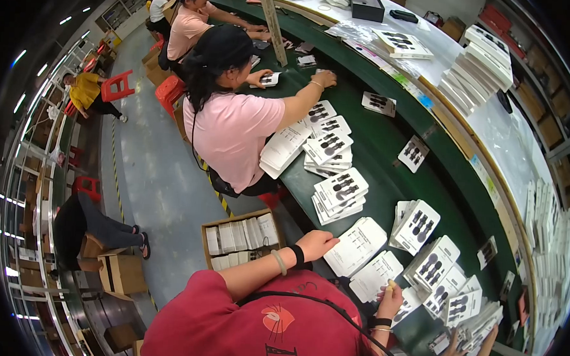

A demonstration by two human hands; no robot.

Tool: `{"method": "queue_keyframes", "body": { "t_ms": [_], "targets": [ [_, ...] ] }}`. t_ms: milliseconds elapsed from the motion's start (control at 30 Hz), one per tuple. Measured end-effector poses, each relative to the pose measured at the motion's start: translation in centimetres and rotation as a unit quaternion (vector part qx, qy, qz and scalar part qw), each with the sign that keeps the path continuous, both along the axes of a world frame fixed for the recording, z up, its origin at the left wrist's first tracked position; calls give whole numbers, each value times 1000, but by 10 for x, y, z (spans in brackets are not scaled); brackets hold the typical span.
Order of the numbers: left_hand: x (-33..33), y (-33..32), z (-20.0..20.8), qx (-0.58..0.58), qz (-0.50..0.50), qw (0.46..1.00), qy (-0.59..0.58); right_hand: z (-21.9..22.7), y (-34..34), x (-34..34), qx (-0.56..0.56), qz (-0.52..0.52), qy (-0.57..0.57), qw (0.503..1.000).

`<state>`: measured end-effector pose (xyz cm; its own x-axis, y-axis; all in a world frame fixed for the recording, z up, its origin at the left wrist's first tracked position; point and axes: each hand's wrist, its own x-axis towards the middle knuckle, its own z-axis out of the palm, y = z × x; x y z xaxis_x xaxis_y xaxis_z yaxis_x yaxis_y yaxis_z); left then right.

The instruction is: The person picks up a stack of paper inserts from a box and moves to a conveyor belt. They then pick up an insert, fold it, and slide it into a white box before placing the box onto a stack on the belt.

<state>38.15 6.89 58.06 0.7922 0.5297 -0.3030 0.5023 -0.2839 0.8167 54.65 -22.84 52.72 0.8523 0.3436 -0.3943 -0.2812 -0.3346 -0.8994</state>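
Note:
My left hand (317, 245), with a black band at the wrist, has its fingers closed at the near-left edge of a flat white printed box (357, 245). Closer to me, my right hand (389, 301) pinches the lower right edge of a second flat white box (378, 273). Yellow covers show on its fingertips. Beyond both hands lie piles of similar boxes with dark pictures on their faces, among them one pile (416, 227) on the green belt and another (341, 192) farther left.
An open carton (243, 240) packed with white boxes stands at my left. A co-worker in pink (236, 124) sits farther along the green belt (389, 164). Another person's hands (475, 352) reach in at lower right. A tall box stack (474, 75) stands on the white table.

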Motion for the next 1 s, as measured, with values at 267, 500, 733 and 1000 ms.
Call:
{"method": "queue_keyframes", "body": {
  "t_ms": [267, 500, 733, 1000],
  "targets": [
    [12, -13, -12, 12, -23, 999, -33, -9, -14, -5, 9, -5, 35, 999],
    [11, -2, -7, -46, 94, 990, -99, -9, -14, 6, 10, 3, 40, 999],
    [10, 94, 123, -98, 294, 904, -295, -13, -30, 7, 38, -18, 32, 999],
    [-3, 66, 39, -151, 197, 963, -103, 7, -9, 0, 80, -12, 17, 997]
  ]
}}
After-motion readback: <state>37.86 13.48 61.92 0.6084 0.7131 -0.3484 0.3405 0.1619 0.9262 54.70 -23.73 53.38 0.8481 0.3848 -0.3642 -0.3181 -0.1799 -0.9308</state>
